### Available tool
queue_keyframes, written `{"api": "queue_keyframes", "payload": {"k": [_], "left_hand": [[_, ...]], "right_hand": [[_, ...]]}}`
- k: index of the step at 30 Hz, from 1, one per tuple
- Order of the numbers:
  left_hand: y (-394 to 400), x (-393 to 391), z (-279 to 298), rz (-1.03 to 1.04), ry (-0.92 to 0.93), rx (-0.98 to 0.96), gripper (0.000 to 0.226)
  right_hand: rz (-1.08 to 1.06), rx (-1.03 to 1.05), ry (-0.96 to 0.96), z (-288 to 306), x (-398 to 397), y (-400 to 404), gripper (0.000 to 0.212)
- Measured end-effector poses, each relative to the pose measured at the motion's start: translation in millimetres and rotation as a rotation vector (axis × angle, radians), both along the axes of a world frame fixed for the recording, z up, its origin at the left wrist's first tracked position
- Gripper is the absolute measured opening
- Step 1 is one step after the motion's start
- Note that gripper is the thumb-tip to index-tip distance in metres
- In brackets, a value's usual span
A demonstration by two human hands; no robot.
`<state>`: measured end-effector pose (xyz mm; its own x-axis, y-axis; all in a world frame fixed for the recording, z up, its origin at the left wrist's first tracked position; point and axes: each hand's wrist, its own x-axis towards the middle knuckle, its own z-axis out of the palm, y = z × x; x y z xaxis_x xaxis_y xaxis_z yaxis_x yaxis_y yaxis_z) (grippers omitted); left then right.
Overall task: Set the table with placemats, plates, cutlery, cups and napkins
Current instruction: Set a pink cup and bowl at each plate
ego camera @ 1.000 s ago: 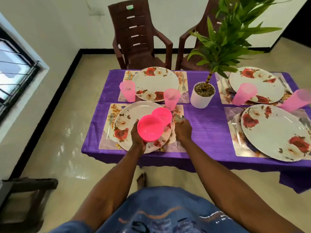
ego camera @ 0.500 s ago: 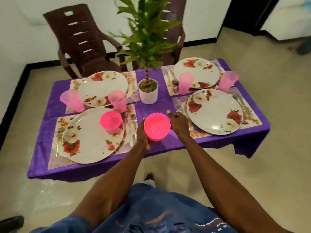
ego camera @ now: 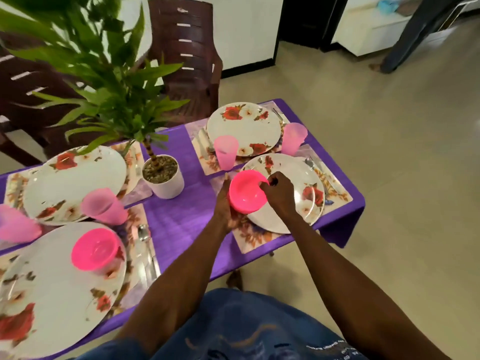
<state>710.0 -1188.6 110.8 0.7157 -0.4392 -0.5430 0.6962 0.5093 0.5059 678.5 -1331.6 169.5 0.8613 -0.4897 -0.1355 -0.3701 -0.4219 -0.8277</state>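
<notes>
Moved rightward since before, the pink bowl [ego camera: 247, 191] hangs over the near-right plate [ego camera: 298, 193]; left hand [ego camera: 225, 206] cups it, right hand [ego camera: 279, 189] pinches its rim. Next: lower it centred.

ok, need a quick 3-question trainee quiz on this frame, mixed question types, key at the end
1. True or false: the bright pink bowl over the near right plate is gripped by both the left hand and the right hand.
2. Multiple choice: where does the other bright pink bowl sit? A) on the near left plate; B) on the floor; C) inside the white plant pot.
3. Fill in: the tablecloth is ____.

Key: 1 true; 2 A; 3 purple.
</notes>
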Motion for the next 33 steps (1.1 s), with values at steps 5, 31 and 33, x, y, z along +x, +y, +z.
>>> {"api": "queue_keyframes", "payload": {"k": [5, 31, 33], "left_hand": [[-26.8, 29.2, -4.1, -0.023, 0.022, 0.013, 0.092], [-122.9, -27.0, -10.0, 0.713, 0.095, 0.067, 0.055], [-119.5, -32.1, -8.0, 0.706, 0.116, 0.063, 0.068]], "right_hand": [[-0.032, -0.045, 0.011, -7.5, 29.4, -30.2, 0.025], [0.023, 0.289, 0.094, -25.2, 43.4, -175.8, 0.018], [0.036, 0.295, 0.126, -32.5, 46.3, -179.7, 0.018]]}}
